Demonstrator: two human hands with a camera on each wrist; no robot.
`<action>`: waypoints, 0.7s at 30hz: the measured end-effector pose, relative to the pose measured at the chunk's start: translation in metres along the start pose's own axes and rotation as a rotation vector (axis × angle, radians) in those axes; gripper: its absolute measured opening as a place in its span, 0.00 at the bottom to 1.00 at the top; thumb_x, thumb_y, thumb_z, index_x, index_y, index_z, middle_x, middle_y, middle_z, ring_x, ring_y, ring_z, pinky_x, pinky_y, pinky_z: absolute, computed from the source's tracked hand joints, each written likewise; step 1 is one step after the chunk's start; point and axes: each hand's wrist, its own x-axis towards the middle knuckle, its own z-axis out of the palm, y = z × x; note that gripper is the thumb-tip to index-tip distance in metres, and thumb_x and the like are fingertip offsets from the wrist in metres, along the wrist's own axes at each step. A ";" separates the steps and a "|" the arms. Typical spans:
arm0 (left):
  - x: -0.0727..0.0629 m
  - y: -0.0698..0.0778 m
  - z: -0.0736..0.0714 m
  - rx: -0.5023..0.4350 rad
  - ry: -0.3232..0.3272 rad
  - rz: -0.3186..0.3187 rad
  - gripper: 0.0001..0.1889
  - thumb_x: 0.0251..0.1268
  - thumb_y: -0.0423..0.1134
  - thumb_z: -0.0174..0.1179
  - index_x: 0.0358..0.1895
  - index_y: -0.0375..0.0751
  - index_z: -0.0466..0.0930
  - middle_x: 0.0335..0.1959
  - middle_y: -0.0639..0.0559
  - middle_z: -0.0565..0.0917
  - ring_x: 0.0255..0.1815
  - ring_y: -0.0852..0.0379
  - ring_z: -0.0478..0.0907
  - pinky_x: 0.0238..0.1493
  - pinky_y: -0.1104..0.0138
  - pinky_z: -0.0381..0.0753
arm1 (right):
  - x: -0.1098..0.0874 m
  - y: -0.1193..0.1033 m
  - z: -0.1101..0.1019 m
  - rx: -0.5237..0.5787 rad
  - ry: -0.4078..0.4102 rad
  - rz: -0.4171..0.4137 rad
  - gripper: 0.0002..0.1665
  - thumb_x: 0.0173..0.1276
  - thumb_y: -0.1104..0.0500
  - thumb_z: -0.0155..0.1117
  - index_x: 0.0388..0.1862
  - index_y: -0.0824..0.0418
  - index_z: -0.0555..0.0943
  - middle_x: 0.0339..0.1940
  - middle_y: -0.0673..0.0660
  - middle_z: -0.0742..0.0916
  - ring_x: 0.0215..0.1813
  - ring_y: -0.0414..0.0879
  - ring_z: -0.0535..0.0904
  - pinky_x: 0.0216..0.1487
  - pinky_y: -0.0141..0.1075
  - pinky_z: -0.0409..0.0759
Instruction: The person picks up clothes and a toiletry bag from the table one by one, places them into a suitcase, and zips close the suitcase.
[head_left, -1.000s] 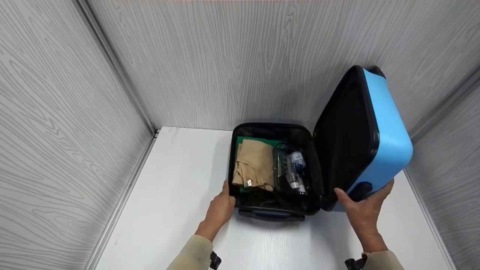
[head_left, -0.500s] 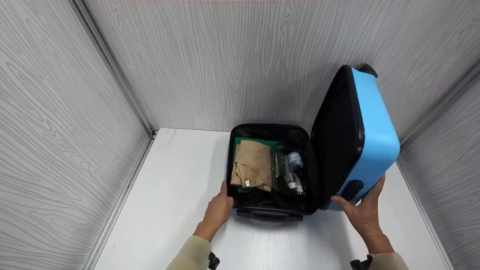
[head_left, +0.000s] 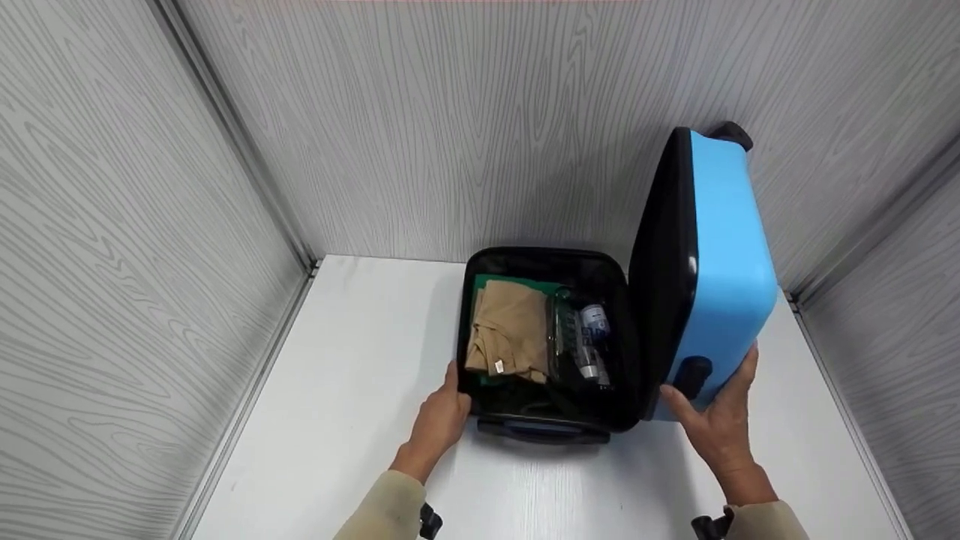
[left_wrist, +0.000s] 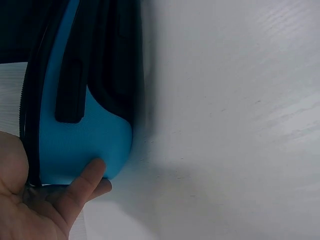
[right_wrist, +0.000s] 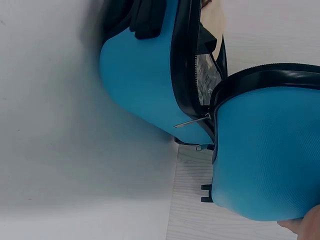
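In the head view a blue suitcase lies spread on the white table, its black-lined base (head_left: 544,252) flat and its lid (head_left: 731,240) standing steeply up on the right. Folded tan clothing (head_left: 514,322) lies in the base over green cloth (head_left: 534,283). Beside it sits a clear bag (head_left: 559,352) with a white bottle (head_left: 595,315) and a tube. My left hand (head_left: 439,420) grips the base's near left corner; its fingers (left_wrist: 82,190) press the blue shell. My right hand (head_left: 724,431) holds the lid's near lower corner, thumb by the rim, other fingers partly hidden behind the shell.
The white tabletop (head_left: 352,360) extends left and in front of the suitcase. Grey wood-patterned walls (head_left: 420,135) rise behind and on both sides. A carry handle (head_left: 544,433) juts from the base's near side. Zip pulls (right_wrist: 192,121) hang near the hinge.
The lid has swung left and more upright toward the base, with my right hand moving along on it. My left hand keeps its grip on the base corner.
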 end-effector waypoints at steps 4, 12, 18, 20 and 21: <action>0.000 0.000 0.001 -0.001 -0.002 0.002 0.35 0.80 0.35 0.50 0.83 0.28 0.51 0.18 0.55 0.70 0.17 0.59 0.62 0.20 0.65 0.63 | 0.000 -0.002 0.004 -0.017 0.023 -0.033 0.75 0.55 0.65 0.79 0.87 0.60 0.36 0.86 0.61 0.56 0.82 0.56 0.56 0.83 0.51 0.52; -0.002 0.000 0.002 0.002 0.019 0.026 0.34 0.79 0.34 0.51 0.83 0.28 0.53 0.20 0.51 0.75 0.19 0.58 0.67 0.21 0.63 0.68 | 0.000 -0.002 0.015 -0.154 0.021 -0.180 0.73 0.57 0.51 0.83 0.85 0.66 0.42 0.84 0.70 0.59 0.78 0.69 0.62 0.80 0.53 0.61; -0.001 -0.001 0.002 -0.008 0.039 0.022 0.33 0.80 0.36 0.51 0.83 0.31 0.55 0.22 0.48 0.79 0.20 0.56 0.69 0.23 0.60 0.71 | 0.005 -0.005 0.024 -0.227 0.028 -0.287 0.68 0.65 0.33 0.74 0.85 0.66 0.47 0.84 0.68 0.61 0.79 0.63 0.64 0.81 0.44 0.62; -0.002 -0.001 0.002 -0.002 0.053 0.031 0.33 0.80 0.35 0.52 0.83 0.32 0.56 0.22 0.47 0.80 0.19 0.56 0.69 0.22 0.60 0.71 | 0.007 -0.006 0.028 -0.254 0.039 -0.342 0.68 0.67 0.28 0.69 0.84 0.67 0.49 0.83 0.70 0.63 0.79 0.61 0.65 0.81 0.38 0.60; -0.002 -0.001 0.002 -0.001 0.059 0.034 0.33 0.80 0.35 0.52 0.83 0.32 0.56 0.22 0.47 0.80 0.19 0.56 0.69 0.22 0.60 0.71 | 0.008 -0.007 0.029 -0.265 0.044 -0.366 0.67 0.67 0.28 0.68 0.84 0.68 0.49 0.83 0.70 0.63 0.79 0.60 0.65 0.81 0.36 0.59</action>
